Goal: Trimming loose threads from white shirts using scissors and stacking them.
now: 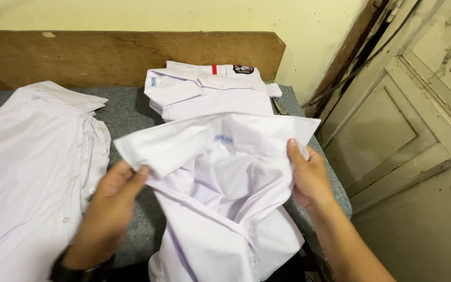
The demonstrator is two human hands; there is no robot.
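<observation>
Grey felt worktop (131,112), wooden backboard behind | left hand (111,206) pinches white shirt (220,198) at collar's left end, right hand (309,175) grips its right end, fingers tucked under cloth | shirt hangs off near edge, hem cut off | folded shirt (210,91) at far edge | spread shirt (27,167) left, partly out of view.

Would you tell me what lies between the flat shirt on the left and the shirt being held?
In the head view, only bare grey felt tabletop and the left hand lie between the flat shirt and the held shirt.
</observation>
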